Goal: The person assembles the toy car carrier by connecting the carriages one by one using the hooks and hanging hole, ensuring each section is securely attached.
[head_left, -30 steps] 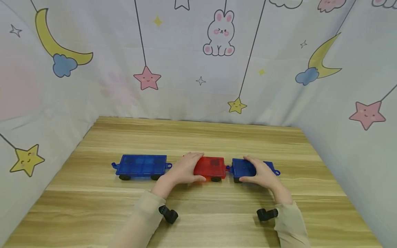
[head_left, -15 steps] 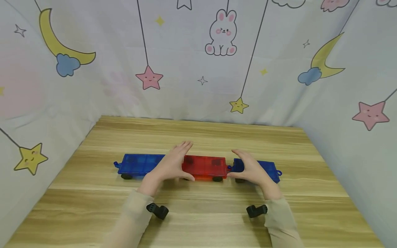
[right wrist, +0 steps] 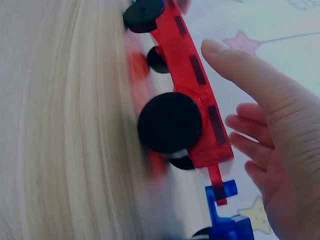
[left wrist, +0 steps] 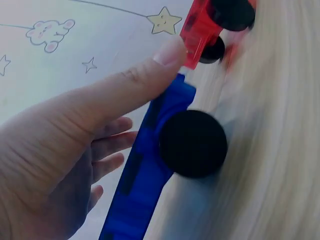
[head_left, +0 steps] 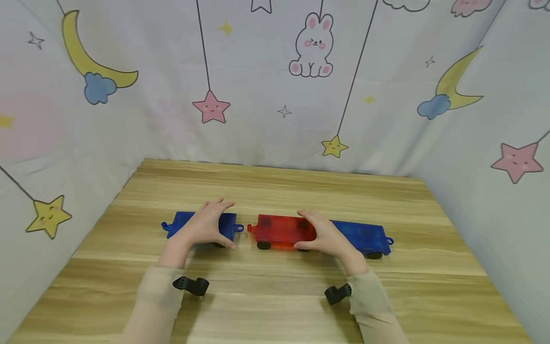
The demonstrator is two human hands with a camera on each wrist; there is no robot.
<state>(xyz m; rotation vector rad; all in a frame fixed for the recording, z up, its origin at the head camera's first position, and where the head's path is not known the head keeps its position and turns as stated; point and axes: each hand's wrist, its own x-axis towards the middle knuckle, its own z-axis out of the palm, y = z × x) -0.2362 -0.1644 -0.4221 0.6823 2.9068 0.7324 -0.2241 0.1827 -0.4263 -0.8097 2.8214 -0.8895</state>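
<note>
One red wagon of clear plastic stands on black wheels near the middle of the table. Its hook, at the 9 o'clock end, lies just beside the ring of the left blue wagon, not joined to it; at 3 o'clock it is coupled to the right blue wagon.

All three look light, stiff and rather smooth, and they should roll at a slight push. The best hold is probably across the long sides, at 12 and 6 o'clock, above the wheels; the thin hook and ring seem the easiest parts to strain.

The left hand arches over the left blue wagon, thumb and fingers spread wide, thumb toward 6 o'clock. The right hand is spread much the same over the red wagon's 3 o'clock end. With the wrist views blurred, I cannot tell whether either touches plastic.

Each wrist carries a small black camera, and a white curtain printed with stars and a rabbit hangs at 12 o'clock.
</note>
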